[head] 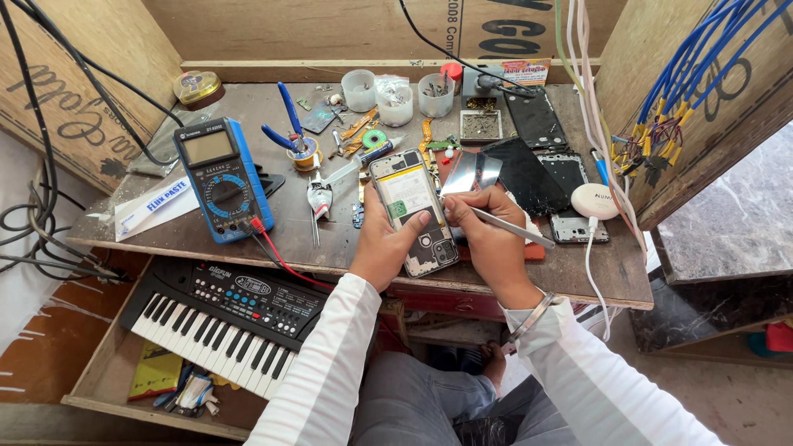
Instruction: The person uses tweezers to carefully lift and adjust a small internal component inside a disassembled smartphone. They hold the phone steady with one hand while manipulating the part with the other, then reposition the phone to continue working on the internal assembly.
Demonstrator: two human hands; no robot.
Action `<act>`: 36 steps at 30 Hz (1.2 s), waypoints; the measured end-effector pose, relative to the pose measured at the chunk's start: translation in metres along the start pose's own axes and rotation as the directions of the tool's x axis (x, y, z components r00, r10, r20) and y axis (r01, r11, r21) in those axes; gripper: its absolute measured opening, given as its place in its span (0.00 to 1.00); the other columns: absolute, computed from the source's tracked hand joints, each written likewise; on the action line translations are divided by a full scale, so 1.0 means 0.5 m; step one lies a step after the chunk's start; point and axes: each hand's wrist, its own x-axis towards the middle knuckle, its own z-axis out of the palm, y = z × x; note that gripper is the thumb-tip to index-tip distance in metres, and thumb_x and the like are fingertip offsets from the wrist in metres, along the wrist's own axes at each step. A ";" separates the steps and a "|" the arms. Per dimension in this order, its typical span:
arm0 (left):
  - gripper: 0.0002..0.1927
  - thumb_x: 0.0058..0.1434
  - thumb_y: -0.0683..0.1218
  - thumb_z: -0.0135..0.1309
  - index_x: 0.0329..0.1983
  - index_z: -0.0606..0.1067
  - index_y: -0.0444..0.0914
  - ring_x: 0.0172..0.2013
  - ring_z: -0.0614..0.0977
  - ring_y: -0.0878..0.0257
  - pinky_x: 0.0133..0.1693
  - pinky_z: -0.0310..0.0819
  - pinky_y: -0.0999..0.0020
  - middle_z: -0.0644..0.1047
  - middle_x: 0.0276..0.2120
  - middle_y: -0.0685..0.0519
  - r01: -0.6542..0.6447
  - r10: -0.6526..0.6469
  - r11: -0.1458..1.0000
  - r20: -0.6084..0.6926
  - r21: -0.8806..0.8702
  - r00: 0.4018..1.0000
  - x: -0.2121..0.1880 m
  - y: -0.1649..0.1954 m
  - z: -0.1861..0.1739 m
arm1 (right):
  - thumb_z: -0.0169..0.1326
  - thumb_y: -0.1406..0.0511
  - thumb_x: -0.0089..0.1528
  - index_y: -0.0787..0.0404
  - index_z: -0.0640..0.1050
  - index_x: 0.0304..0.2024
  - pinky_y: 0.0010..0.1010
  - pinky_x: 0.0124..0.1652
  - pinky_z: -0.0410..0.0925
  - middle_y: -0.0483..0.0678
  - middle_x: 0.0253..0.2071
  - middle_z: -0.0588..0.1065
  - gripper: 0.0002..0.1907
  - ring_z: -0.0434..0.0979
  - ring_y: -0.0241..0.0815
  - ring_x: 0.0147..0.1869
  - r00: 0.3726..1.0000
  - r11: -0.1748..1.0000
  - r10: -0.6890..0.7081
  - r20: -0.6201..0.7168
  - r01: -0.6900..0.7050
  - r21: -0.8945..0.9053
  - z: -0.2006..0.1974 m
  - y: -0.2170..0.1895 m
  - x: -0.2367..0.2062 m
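Silver-backed and opened up, the phone (pixel 414 212) lies at the centre of the frame on the wooden bench (pixel 330 239), its back cover off and a pale battery showing. Closed around its lower left edge is the left hand (pixel 382 244), thumb pressed over the phone's face, fingers hidden beneath. Curled tight, the right hand (pixel 487 231) clamps a thin grey tool (pixel 512 228) like a pen; its tip meets the phone's right edge, though the exact contact point is hard to make out.

At middle left sits a blue meter (pixel 221 177) with a grey screen and round dial, and beside it a white flat box (pixel 153 206) with blue lettering. A round gold tin (pixel 195 86) stands at upper left. Brown cardboard walls (pixel 74 99) with dark print close in the bench, their lettering cut off by the frame. Below left, a black toy keyboard (pixel 223 314) lies in an open drawer.
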 end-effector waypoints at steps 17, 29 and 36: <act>0.34 0.62 0.37 0.59 0.68 0.57 0.34 0.55 0.80 0.62 0.55 0.76 0.67 0.76 0.56 0.47 0.070 -0.070 0.994 0.007 -0.083 0.998 0.001 0.008 0.004 | 0.55 0.60 0.70 0.65 0.73 0.47 0.26 0.40 0.76 0.51 0.39 0.82 0.14 0.81 0.35 0.37 0.993 0.994 -0.014 -0.121 0.027 0.106 -0.001 -0.005 0.002; 0.32 0.62 0.38 0.59 0.66 0.58 0.35 0.53 0.80 0.61 0.53 0.77 0.66 0.76 0.54 0.47 0.137 -0.147 0.944 -0.012 -0.302 0.989 0.006 0.008 -0.009 | 0.35 0.59 0.76 0.66 0.71 0.50 0.34 0.56 0.73 0.46 0.57 0.69 0.19 0.75 0.36 0.54 0.990 0.994 -0.090 -0.107 0.095 0.045 -0.003 -0.006 0.000; 0.32 0.63 0.38 0.60 0.66 0.59 0.35 0.54 0.80 0.62 0.54 0.77 0.67 0.76 0.55 0.47 0.103 -0.106 0.966 0.000 -0.237 0.994 0.005 0.007 -0.009 | 0.39 0.62 0.76 0.67 0.70 0.46 0.38 0.61 0.69 0.56 0.50 0.72 0.14 0.74 0.42 0.54 0.986 0.988 -0.100 -0.136 0.115 0.100 -0.018 0.035 0.006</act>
